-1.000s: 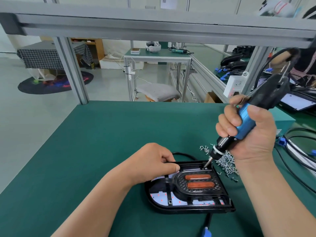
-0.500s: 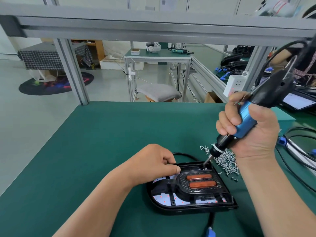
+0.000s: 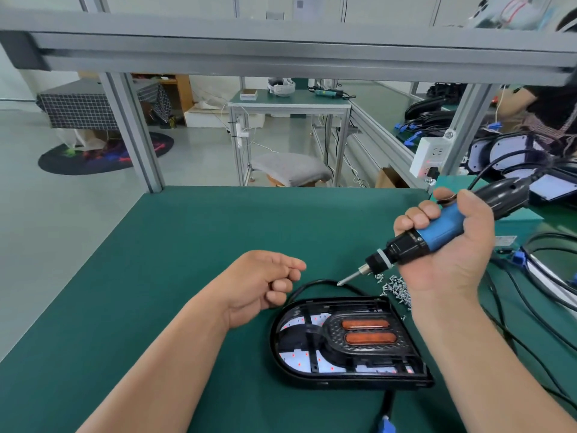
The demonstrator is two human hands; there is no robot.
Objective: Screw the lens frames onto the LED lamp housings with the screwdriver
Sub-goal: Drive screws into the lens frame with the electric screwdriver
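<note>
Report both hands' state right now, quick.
Left hand: loosely curled, holding nothing visible, not touching the LED lamp housing.
Right hand: closed around the electric screwdriver, bit tip off the housing.

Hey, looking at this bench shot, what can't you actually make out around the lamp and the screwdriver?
All in the head view:
- Whether a screw sits on the screwdriver bit: too small to tell.
- Screws already driven into the lens frame: black on black, too small.
- Size of the screw pile: partly hidden behind the right hand.
- Most of the blue connector: cut off by the bottom edge.
</note>
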